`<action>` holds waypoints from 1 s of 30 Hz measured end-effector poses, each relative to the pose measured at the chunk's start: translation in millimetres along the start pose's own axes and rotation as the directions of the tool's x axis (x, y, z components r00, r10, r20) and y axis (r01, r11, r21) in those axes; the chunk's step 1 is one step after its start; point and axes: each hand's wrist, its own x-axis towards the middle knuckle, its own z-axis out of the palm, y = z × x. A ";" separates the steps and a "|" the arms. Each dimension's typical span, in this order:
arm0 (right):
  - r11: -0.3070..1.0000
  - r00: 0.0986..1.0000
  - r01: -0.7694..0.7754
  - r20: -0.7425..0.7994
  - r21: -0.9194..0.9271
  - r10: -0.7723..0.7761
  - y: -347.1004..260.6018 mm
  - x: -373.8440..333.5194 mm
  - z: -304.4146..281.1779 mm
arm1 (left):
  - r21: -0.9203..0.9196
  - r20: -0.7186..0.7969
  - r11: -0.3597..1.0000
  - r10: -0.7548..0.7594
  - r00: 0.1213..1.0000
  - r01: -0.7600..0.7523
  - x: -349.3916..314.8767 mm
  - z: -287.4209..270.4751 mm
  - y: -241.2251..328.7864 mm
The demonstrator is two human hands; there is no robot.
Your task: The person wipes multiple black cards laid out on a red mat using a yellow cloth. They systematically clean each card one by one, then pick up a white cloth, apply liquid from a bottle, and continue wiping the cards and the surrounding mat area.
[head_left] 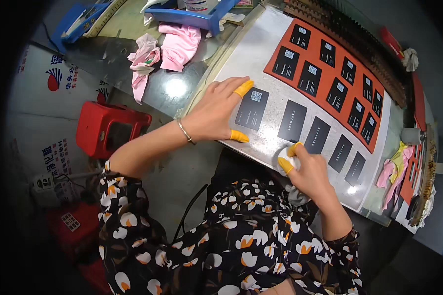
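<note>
My left hand wears yellow finger cots on thumb and index finger. Those two fingers are spread wide along the left side of a black card with a printed code, lying flat on the white work surface. Whether the fingertips press on the card I cannot tell. Near the front edge, my right hand, also in yellow finger cots, is closed on a wadded white cloth. Right of the first card, several plain black cards lie in a row, the nearest black card just above the cloth.
Behind the row, an orange-red sheet carries several black cards with codes. Pink cloths lie at the far left, below a blue tray. More cloths lie on the right. A red stool stands at the left.
</note>
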 end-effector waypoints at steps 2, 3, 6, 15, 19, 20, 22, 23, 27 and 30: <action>0.998 0.989 0.056 -0.142 0.031 -0.051 12.8 -4.4 2.2 | 0.004 0.118 0.999 0.038 0.992 -0.039 13.1 4.8 1.0; 0.997 0.984 0.061 -0.170 0.048 -0.052 17.4 -5.4 3.0 | 0.036 0.164 0.998 0.046 0.985 -0.053 16.1 6.1 2.6; 0.991 0.965 0.090 -0.256 0.100 -0.062 29.1 -7.2 8.5 | 0.048 0.259 0.998 0.031 0.965 -0.045 18.5 11.6 1.4; 0.972 0.928 0.131 -0.368 0.193 -0.052 40.9 -5.5 21.1 | 0.113 0.132 0.966 0.217 0.967 -0.232 32.5 -3.2 19.9; 0.977 0.931 0.129 -0.359 0.171 -0.060 42.0 -6.2 21.2 | 0.104 0.102 0.975 0.189 0.977 -0.199 39.9 -1.9 22.8; 0.977 0.936 0.126 -0.348 0.169 -0.060 41.4 -5.5 20.3 | 0.105 0.121 0.978 0.169 0.978 -0.182 41.1 -1.6 23.5; 0.977 0.933 0.134 -0.353 0.166 -0.068 39.4 -6.4 18.9 | 0.057 0.077 0.978 0.197 0.977 -0.201 41.8 5.5 20.4; 0.977 0.935 0.127 -0.349 0.173 -0.059 39.6 -6.9 18.5 | 0.049 0.064 0.978 0.199 0.978 -0.202 43.3 6.0 20.5; 0.976 0.930 0.127 -0.363 0.177 -0.056 39.3 -6.0 18.5 | -0.286 0.067 0.953 0.125 0.990 -0.101 43.8 3.3 20.7; 0.975 0.940 0.102 -0.341 0.198 -0.029 39.5 -6.1 17.7 | -0.521 0.120 0.853 0.108 0.987 -0.030 35.6 9.0 8.6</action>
